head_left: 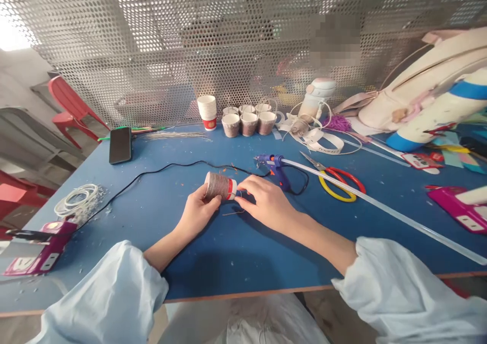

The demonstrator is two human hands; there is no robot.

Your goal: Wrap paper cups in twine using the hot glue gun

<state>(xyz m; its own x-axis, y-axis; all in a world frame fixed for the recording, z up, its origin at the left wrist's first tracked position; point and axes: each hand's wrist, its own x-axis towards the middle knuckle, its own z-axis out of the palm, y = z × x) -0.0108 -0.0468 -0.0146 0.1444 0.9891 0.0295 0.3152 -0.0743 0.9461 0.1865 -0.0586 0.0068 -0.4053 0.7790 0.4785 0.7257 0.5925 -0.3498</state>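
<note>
A paper cup (218,186) lies on its side above the table, wound with brown twine over most of its length; a red and white band shows at its right end. My left hand (198,208) is closed round the wound part. At the cup's right end, the fingers of my right hand (265,200) are pinched on the twine, partly hiding it. A short loose end of twine (233,213) shows just below the fingertips. Beyond my right hand lies a blue glue gun (274,167) with a long clear glue stick (380,197) in its back.
Scissors (338,181) lie right of the glue gun. Several wrapped cups (248,123) and a paper cup stack (207,111) stand at the back. A phone (120,145), a coil (78,201) and a power strip (47,245) are on the left. A black cable (152,171) crosses the table.
</note>
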